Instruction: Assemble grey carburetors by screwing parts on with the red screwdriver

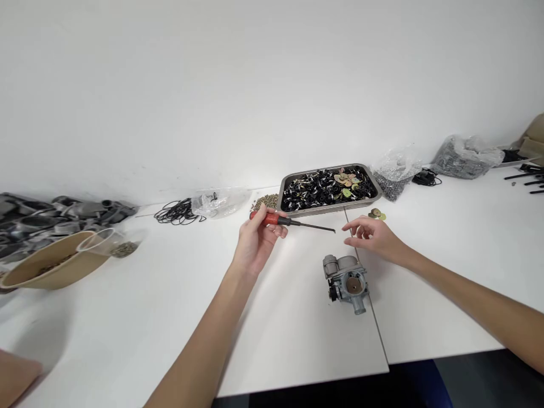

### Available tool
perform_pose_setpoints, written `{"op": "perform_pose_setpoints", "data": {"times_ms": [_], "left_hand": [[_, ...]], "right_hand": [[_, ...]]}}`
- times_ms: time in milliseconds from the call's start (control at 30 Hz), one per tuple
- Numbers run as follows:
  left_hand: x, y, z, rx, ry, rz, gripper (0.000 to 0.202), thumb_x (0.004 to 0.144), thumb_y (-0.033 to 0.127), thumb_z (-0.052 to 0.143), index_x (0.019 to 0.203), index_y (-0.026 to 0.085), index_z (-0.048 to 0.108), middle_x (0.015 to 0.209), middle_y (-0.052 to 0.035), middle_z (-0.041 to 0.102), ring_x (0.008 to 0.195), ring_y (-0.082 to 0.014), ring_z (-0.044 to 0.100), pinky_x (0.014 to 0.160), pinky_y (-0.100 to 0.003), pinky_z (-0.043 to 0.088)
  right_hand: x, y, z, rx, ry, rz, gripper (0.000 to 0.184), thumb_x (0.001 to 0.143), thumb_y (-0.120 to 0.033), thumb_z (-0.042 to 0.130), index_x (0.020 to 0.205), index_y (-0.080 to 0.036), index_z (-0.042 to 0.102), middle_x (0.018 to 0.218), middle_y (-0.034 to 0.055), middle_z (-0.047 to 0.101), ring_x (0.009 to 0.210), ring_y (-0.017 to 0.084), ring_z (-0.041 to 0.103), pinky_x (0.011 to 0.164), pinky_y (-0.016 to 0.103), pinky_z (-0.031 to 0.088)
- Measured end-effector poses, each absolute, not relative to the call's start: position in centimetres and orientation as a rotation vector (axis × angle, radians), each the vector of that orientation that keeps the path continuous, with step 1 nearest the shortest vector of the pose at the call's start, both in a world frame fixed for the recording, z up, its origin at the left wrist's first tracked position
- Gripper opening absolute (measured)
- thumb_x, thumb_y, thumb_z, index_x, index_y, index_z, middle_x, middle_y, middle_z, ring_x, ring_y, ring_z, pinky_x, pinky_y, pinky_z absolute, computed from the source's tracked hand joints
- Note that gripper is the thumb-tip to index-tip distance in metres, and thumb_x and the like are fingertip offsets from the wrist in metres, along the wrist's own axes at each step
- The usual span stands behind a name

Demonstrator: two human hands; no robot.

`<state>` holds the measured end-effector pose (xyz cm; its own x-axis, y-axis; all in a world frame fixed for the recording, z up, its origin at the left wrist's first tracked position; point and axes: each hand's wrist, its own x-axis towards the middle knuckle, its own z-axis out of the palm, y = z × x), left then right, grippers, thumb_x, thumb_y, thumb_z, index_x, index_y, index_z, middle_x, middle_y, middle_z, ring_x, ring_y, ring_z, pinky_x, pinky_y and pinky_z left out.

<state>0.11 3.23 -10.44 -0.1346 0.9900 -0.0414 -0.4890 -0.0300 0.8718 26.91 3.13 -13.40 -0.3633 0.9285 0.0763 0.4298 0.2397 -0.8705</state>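
Observation:
My left hand [260, 241] is wrapped round the red handle of a screwdriver [293, 222], whose dark shaft points right. At its tip sits a small dark bit that I cannot make out. Close to that tip, my right hand [369, 235] hovers with bent fingers apart and nothing visible between them. Below both hands a grey metal carburetor [347, 280] rests on the white table, its round bore with a brass-coloured disc facing up. Just behind my right hand lie a few small brass and green discs [376, 214].
Behind stands a metal tray [329, 209] of black parts and discs, flanked by small brass parts [267, 202] and plastic bags [395, 170]. Black rubber rings [178, 212], a tan bowl [63, 277], a tipped clear cup [100, 242] and grey parts [63, 215] are left. Another person's arm [17, 377] shows lower left.

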Motion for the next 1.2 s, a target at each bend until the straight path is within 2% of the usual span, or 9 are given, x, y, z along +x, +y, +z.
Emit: {"op": "perform_pose_setpoints", "data": {"times_ms": [200,700,967,1200], "left_hand": [[1.0,2.7,-10.9,0.823,0.906,1.441,0.024,0.084,0.037,0.065,0.072,0.016,0.062,0.077,-0.0080,0.067,0.044,-0.0081,0.047,0.047,-0.026,0.044],[1.1,2.7,-10.5,0.810,0.923,1.446,0.025,0.086,0.037,0.062,0.071,0.016,0.062,0.073,-0.0075,0.067,0.043,-0.0079,0.046,0.046,-0.026,0.043],[1.0,2.7,-10.7,0.846,0.908,1.445,0.025,0.084,0.037,0.064,0.072,0.016,0.064,0.075,-0.0078,0.068,0.045,-0.0086,0.047,0.046,-0.027,0.044],[1.5,2.1,-9.5,0.970,0.940,1.473,0.024,0.084,0.032,0.064,0.068,0.015,0.062,0.076,-0.0100,0.069,0.042,-0.0095,0.049,0.044,-0.030,0.046]], "right_hand": [[26.5,2.5,-13.0,-1.190,-1.941,1.105,0.041,0.071,-0.051,0.075,0.100,-0.022,0.071,0.107,0.0066,0.061,0.079,0.013,0.057,0.073,0.031,0.044],[25.9,2.5,-13.4,-1.138,-1.792,1.127,0.025,0.078,-0.044,0.070,0.083,-0.019,0.072,0.095,0.0045,0.063,0.075,0.011,0.055,0.068,0.028,0.043],[25.9,2.5,-13.6,-1.141,-1.787,1.128,0.027,0.078,-0.044,0.069,0.081,-0.017,0.069,0.093,0.0054,0.062,0.072,0.011,0.053,0.066,0.028,0.044],[25.9,2.1,-13.1,-1.142,-1.843,1.065,0.019,0.080,-0.037,0.067,0.080,-0.019,0.070,0.095,0.0045,0.061,0.075,0.012,0.054,0.072,0.030,0.045]]}}
